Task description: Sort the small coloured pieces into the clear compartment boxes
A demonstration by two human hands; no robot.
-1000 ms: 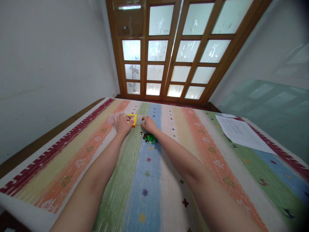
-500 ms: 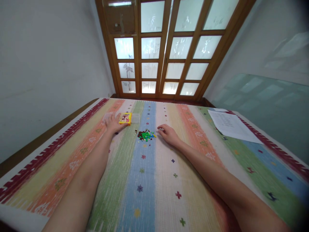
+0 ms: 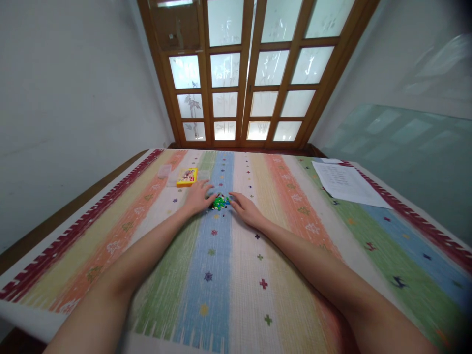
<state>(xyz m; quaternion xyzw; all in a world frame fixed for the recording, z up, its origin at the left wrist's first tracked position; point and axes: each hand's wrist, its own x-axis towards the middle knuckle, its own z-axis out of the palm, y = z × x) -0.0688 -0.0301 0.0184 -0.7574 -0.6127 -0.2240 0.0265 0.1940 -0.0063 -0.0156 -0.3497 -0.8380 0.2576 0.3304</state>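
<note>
Covering the table in the head view, a cloth (image 3: 243,275) runs in stripes of green, blue, white, yellow and orange, edged in dark red. Small bricks (image 3: 221,202) lie heaped on its blue stripe, between the left hand (image 3: 197,199) and the right hand (image 3: 247,210). Both hands have thumb and fingers apart; whether fingertips touch the heap, I cannot tell. Beyond the left hand sits a yellow box (image 3: 187,177), with clear trays (image 3: 164,171) beside it. Papers (image 3: 346,184) rest far right. Wooden doors (image 3: 243,93) with frosted panes close the far end, between pale walls (image 3: 73,83); a greenish panel (image 3: 401,147) stands at right.
</note>
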